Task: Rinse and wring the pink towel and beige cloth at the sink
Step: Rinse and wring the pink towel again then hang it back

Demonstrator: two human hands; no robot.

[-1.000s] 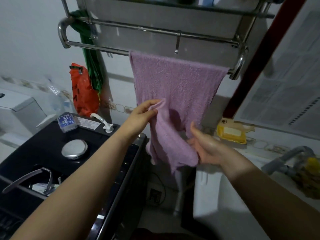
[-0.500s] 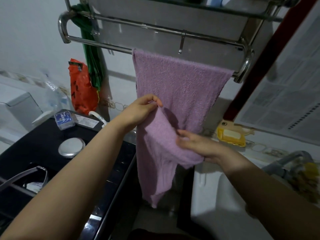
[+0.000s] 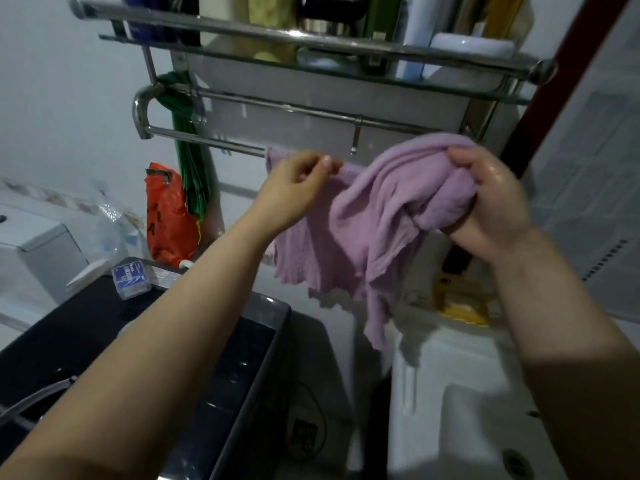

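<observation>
Hanging bunched at the towel rail (image 3: 207, 142), above the sink (image 3: 460, 403): one pink towel (image 3: 377, 216), soft, limp, probably light unless wet. Left hand (image 3: 294, 181) pinched its top edge; right hand (image 3: 491, 199), wet-looking, clutched a gathered wad. Best taken by bunched handfuls.

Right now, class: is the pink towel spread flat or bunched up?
Bunched up. The pink towel is gathered in folds; the right hand grips one wad, the left hand pinches its upper edge, and a tail hangs loose.
</observation>
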